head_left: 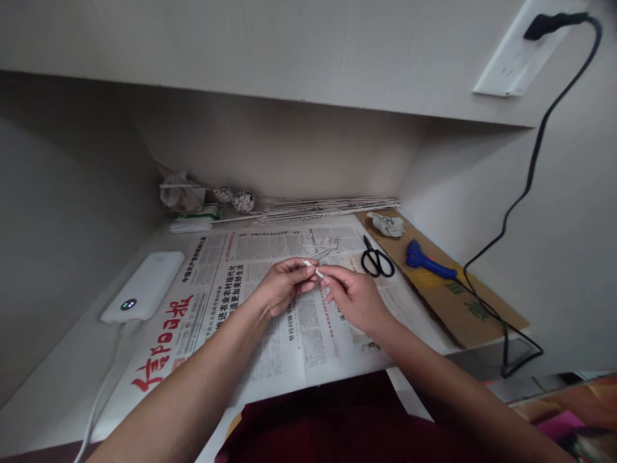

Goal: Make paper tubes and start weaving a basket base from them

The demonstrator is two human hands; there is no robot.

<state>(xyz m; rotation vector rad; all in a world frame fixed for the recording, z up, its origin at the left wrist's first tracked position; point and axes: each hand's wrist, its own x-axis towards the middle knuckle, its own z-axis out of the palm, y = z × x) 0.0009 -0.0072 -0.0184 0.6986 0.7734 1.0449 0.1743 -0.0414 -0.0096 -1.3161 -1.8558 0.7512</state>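
Note:
Over the spread newspaper (pixel 270 347), my left hand (pixel 288 284) pinches a small white piece (pixel 308 263), probably paper, between thumb and fingertips. My right hand (pixel 355 294) is closed at its fingertips on a short white end (pixel 319 273) right beside it. I cannot tell whether both ends belong to one strip. Just beyond the fingers lie several thin pale sticks (pixel 328 249) on the newsprint. A pair of black-handled scissors (pixel 377 260) rests to the right of my right hand, apart from it.
A blue glue gun (pixel 429 262) lies on cardboard (pixel 475 328), its black cord (pixel 523 199) rising to a wall socket (pixel 511 51). Crumpled paper (pixel 386 225) sits behind it. Long thin sticks (pixel 328 208) line the back wall. A white power bank (pixel 144 286) with cable is at left.

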